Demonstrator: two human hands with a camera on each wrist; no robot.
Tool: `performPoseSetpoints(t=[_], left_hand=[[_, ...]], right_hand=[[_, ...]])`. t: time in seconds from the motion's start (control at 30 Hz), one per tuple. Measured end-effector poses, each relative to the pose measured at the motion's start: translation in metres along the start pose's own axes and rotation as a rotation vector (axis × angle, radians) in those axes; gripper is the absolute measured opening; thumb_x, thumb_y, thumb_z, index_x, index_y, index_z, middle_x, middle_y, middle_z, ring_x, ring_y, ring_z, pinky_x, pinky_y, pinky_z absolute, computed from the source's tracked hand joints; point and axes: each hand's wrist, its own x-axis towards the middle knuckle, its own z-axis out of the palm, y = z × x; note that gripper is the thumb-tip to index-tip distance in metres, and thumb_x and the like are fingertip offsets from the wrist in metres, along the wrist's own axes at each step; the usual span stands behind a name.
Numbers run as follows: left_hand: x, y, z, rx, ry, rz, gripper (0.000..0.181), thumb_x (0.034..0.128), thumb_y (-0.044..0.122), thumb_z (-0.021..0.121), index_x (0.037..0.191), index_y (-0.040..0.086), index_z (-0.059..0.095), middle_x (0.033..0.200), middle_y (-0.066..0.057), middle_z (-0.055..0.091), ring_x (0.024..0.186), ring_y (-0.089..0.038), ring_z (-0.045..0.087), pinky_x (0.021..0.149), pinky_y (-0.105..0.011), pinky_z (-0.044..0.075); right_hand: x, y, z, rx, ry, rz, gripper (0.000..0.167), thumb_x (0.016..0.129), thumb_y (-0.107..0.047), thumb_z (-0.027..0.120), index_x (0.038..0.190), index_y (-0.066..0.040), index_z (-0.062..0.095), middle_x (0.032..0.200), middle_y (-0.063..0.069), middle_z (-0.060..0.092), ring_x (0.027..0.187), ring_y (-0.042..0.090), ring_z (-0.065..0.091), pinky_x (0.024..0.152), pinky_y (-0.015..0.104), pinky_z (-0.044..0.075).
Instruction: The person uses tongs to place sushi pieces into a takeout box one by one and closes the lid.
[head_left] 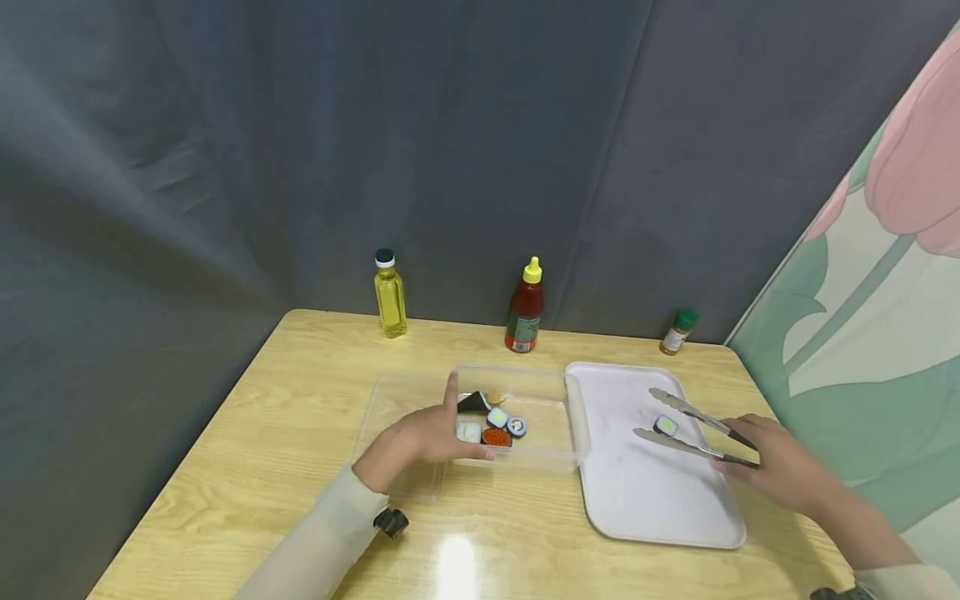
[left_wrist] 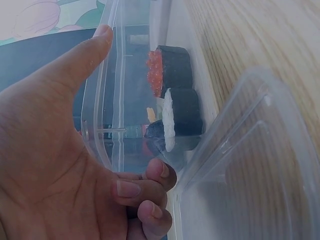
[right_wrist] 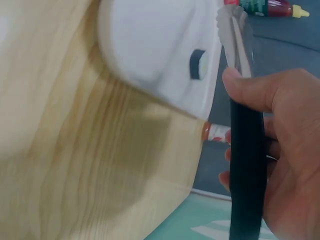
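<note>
On the white tray (head_left: pixel 637 500) lies one toy sushi roll (head_left: pixel 665 426) with a dark wrap and a green centre. My right hand (head_left: pixel 772 462) holds metal tongs (head_left: pixel 693 411) with dark handles. In the head view, their spread tips lie on either side of that roll; contact cannot be told. My left hand (head_left: pixel 427 433) rests at the near left corner of a clear plastic container (head_left: pixel 576 417), thumb along its front rim, index finger extended. Inside are several sushi pieces, among them a red roe roll (head_left: pixel 497 437), a white-topped roll (left_wrist: pixel 182 120) and a dark cone (head_left: pixel 474 402).
The container's clear lid (left_wrist: pixel 280 150) lies open on its left side. At the back of the wooden table (head_left: pixel 247 433) stand a yellow oil bottle (head_left: pixel 391 300), a red sauce bottle (head_left: pixel 525 312) and a small green-capped jar (head_left: pixel 678 332). A dark curtain (head_left: pixel 465 150) hangs behind.
</note>
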Motion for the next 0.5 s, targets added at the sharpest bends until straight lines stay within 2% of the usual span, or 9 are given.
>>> performPoseSetpoints(t=[0.03, 0.1, 0.2, 0.37, 0.43, 0.5], left_hand=[[0.0, -0.001, 0.0, 0.004, -0.002, 0.0, 0.146, 0.0829, 0.074, 0.076, 0.165, 0.017, -0.03, 0.079, -0.005, 0.068, 0.062, -0.021, 0.062, 0.059, -0.034, 0.043], [-0.001, -0.002, 0.001, 0.01, 0.0, 0.004, 0.145, 0.0835, 0.074, 0.076, 0.165, 0.016, -0.03, 0.077, -0.004, 0.067, 0.062, -0.02, 0.062, 0.06, -0.033, 0.043], [0.0, -0.002, 0.0, 0.01, 0.004, 0.011, 0.144, 0.0842, 0.074, 0.075, 0.165, 0.015, -0.029, 0.077, -0.004, 0.067, 0.062, -0.02, 0.062, 0.06, -0.033, 0.043], [0.001, -0.004, 0.001, 0.015, 0.01, 0.01, 0.145, 0.0828, 0.076, 0.075, 0.165, 0.016, -0.028, 0.092, -0.008, 0.073, 0.066, -0.02, 0.064, 0.063, -0.034, 0.046], [0.002, -0.004, 0.001, 0.018, 0.011, 0.008, 0.146, 0.082, 0.077, 0.075, 0.165, 0.016, -0.028, 0.1, -0.01, 0.075, 0.067, -0.019, 0.065, 0.064, -0.034, 0.047], [0.002, -0.004, 0.002, 0.011, 0.008, 0.005, 0.146, 0.0816, 0.077, 0.075, 0.165, 0.017, -0.029, 0.102, -0.013, 0.076, 0.066, -0.02, 0.065, 0.063, -0.034, 0.046]], right_hand=[[-0.001, 0.003, 0.001, -0.009, -0.002, 0.001, 0.062, 0.084, -0.03, 0.09, 0.129, 0.007, 0.068, 0.115, 0.016, 0.073, 0.106, 0.04, 0.068, 0.086, 0.058, 0.054], [-0.004, 0.009, 0.002, -0.026, 0.002, 0.002, 0.059, 0.084, -0.028, 0.09, 0.127, 0.007, 0.069, 0.113, 0.015, 0.073, 0.104, 0.039, 0.068, 0.084, 0.057, 0.054], [-0.005, 0.016, 0.0, -0.053, -0.011, 0.016, 0.052, 0.085, -0.026, 0.089, 0.123, 0.005, 0.071, 0.11, 0.013, 0.073, 0.098, 0.032, 0.068, 0.078, 0.049, 0.055], [-0.005, 0.018, -0.005, -0.092, -0.086, 0.06, 0.041, 0.087, -0.027, 0.086, 0.116, -0.001, 0.075, 0.1, 0.002, 0.072, 0.081, 0.011, 0.058, 0.068, 0.035, 0.048], [-0.007, 0.018, -0.005, -0.118, -0.086, 0.063, 0.038, 0.087, -0.027, 0.086, 0.114, -0.002, 0.076, 0.096, -0.001, 0.071, 0.078, 0.008, 0.056, 0.066, 0.035, 0.048], [-0.009, 0.018, -0.005, -0.135, -0.081, 0.072, 0.035, 0.088, -0.027, 0.085, 0.112, -0.003, 0.077, 0.095, -0.001, 0.071, 0.077, 0.011, 0.06, 0.067, 0.039, 0.051]])
